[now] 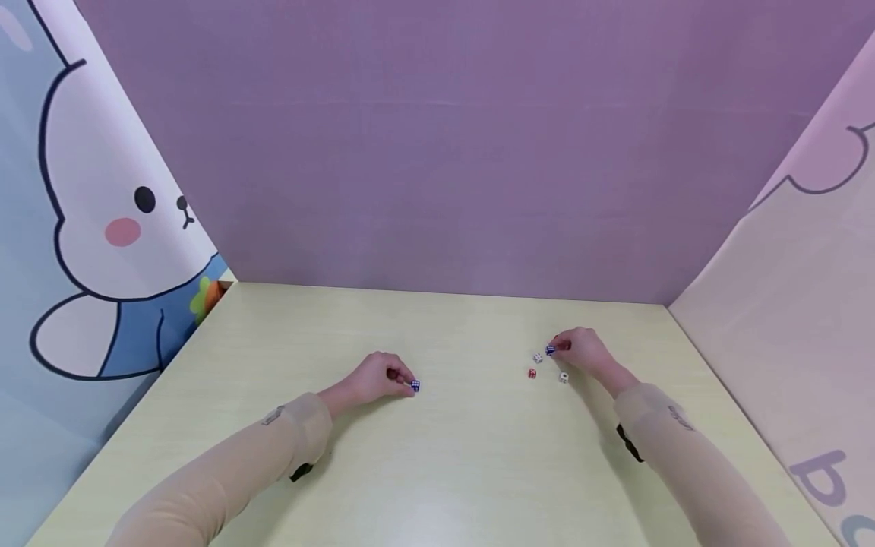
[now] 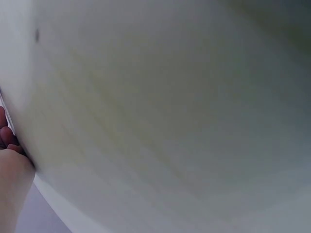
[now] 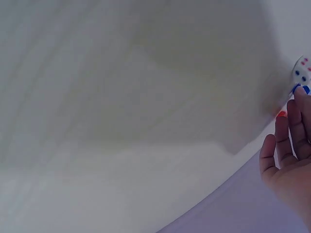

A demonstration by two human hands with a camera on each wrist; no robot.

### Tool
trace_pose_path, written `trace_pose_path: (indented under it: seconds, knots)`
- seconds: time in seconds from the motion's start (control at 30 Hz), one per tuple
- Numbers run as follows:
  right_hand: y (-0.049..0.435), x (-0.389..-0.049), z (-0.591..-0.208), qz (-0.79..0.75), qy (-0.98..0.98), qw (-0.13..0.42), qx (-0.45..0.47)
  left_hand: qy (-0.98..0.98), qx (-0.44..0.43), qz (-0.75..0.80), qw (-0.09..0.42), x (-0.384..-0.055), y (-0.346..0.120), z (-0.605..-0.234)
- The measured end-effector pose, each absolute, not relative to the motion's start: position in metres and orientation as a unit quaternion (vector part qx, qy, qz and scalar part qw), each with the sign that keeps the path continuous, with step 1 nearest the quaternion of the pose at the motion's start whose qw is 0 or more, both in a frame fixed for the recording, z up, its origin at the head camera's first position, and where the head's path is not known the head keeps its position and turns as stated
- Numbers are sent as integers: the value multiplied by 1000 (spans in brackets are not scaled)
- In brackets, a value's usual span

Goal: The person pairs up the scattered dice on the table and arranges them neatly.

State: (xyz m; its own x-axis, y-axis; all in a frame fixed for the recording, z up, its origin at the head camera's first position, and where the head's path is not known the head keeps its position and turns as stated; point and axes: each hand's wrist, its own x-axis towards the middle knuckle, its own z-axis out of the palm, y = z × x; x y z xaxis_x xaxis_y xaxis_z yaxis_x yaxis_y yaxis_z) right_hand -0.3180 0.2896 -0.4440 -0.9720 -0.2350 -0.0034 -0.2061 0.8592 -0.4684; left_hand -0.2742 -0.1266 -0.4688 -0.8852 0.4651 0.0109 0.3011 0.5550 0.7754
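In the head view my left hand (image 1: 377,377) pinches a blue die (image 1: 415,386) with white pips at the table's middle. Farther right, my right hand (image 1: 581,350) pinches a second blue die (image 1: 550,350) between thumb and finger. Close around that hand lie a white die (image 1: 538,358), a red die (image 1: 532,374) and another white die (image 1: 563,377). A bit of red (image 1: 557,337) shows behind the right fingers, mostly hidden. The right wrist view has the hand (image 3: 291,145) at its right edge, by a white die (image 3: 302,70). Only part of the left hand (image 2: 12,165) enters its wrist view.
The pale wooden table (image 1: 437,471) ends at a purple panel (image 1: 451,152) at the back. A printed rabbit panel (image 1: 123,182) stands on the left, and a pale panel (image 1: 807,304) on the right. Both forearms wear beige sleeves (image 1: 232,471).
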Motion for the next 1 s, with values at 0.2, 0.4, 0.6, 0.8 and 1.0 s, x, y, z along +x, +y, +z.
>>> trace_pose_path:
  seconds: [0.2,0.4,0.6,0.8,1.0]
  knots:
    - [266,-324,-443,-234,963,30,-128,876,223,416,99,-276,-127,-472]
    - [246,-325,-441,-252,959,52,-119,874,233,416,98,-277,-126,-475]
    - [231,-322,-441,-268,953,68,-125,877,228,411,100,-278,-125,-472]
    - [218,-313,-445,-272,949,76,-139,878,225,409,106,-278,-125,-473]
    - [200,-299,-444,-247,951,48,-182,876,222,417,102,-277,-127,-473]
